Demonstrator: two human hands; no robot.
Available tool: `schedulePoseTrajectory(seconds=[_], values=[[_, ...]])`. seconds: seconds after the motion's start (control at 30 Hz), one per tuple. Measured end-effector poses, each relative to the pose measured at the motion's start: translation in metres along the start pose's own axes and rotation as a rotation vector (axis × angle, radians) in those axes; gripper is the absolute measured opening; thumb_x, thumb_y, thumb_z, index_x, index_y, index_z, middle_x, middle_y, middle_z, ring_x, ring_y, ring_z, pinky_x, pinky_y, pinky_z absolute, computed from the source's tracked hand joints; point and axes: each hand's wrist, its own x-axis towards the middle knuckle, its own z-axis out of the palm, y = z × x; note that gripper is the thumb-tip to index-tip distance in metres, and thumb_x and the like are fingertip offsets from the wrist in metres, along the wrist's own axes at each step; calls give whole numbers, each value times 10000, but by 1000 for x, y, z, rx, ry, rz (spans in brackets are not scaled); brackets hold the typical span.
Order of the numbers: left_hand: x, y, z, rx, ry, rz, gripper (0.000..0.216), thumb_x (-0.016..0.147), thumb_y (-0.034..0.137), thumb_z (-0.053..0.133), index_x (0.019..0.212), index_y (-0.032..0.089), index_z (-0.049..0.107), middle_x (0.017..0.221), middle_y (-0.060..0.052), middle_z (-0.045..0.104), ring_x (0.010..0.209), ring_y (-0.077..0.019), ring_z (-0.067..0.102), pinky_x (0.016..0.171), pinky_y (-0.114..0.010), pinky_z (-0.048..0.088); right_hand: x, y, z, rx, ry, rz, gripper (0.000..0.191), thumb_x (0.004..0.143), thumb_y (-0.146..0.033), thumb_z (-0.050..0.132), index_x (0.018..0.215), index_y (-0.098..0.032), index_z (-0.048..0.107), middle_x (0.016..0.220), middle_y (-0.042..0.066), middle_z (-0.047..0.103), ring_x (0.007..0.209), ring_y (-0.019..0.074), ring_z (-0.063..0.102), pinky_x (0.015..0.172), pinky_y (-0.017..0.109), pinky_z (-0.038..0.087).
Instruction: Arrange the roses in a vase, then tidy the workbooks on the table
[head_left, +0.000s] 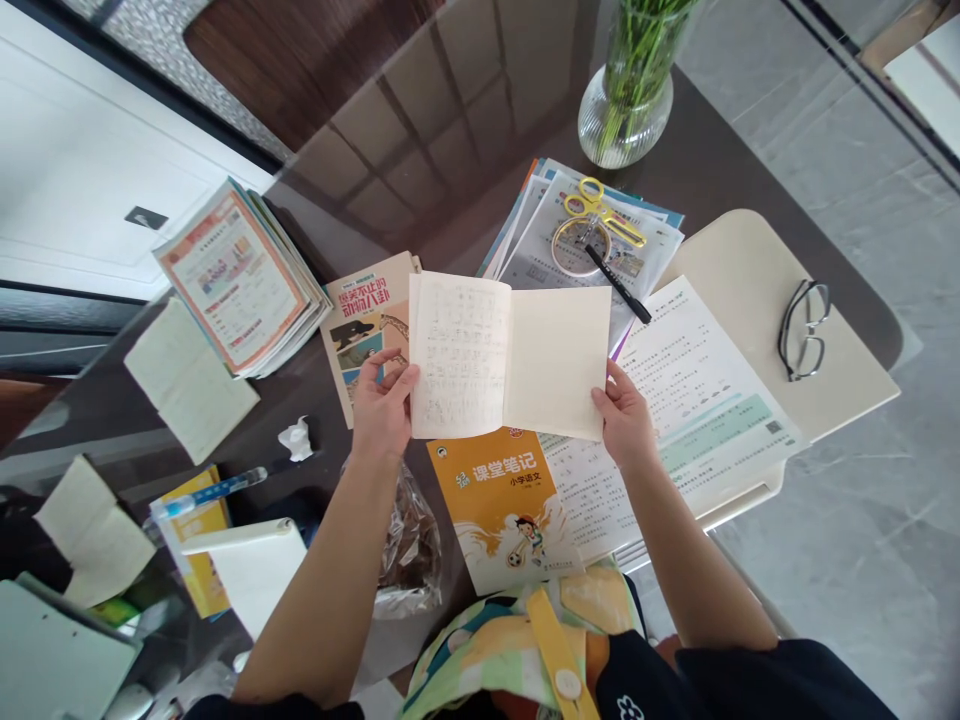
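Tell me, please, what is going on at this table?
A person is holding an open exercise book in both hands above a glass table, the left hand on the handwritten page and the right hand at the blank one. Beneath it lie an orange class-notes booklet and an open printed workbook; further off, yellow scissors and a black pen rest on a stack of papers.

Grey marble tiles [840, 420] cover the floor at the right of the frame, and a white panel [82, 150] with a small dark plate fills the upper left. Along the top, a dark glass tabletop [465, 130] mirrors a gridded window, with a cream chair [757, 270] at its right edge.
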Motion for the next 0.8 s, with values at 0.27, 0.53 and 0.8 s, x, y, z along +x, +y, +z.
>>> schedulePoseTrajectory(seconds=[0.27, 0.53, 0.8], values=[[-1, -2, 14, -168, 50, -130, 367, 558, 350, 865, 812, 166, 675, 739, -18, 707, 778, -196, 705, 772, -340, 578, 0, 0, -3, -12, -14, -8, 672, 768, -331, 660, 1398, -226, 451, 1126, 63, 721, 1101, 238, 646, 868, 373, 544], [-4, 3, 25, -205, 22, -145, 386, 497, 309, 906, 808, 179, 719, 758, -46, 746, 812, -230, 723, 765, -362, 608, -2, -1, -4, -37, -8, -21, 650, 778, -316, 644, 1395, -228, 459, 1129, 62, 720, 1075, 223, 655, 873, 357, 535], [-8, -5, 32, -194, -25, -179, 418, 469, 335, 923, 785, 182, 695, 745, -29, 743, 821, -227, 726, 745, -334, 604, 0, 1, -8, -88, -51, -39, 720, 811, -344, 622, 1473, -272, 348, 1126, 43, 721, 991, 203, 678, 807, 339, 554]])
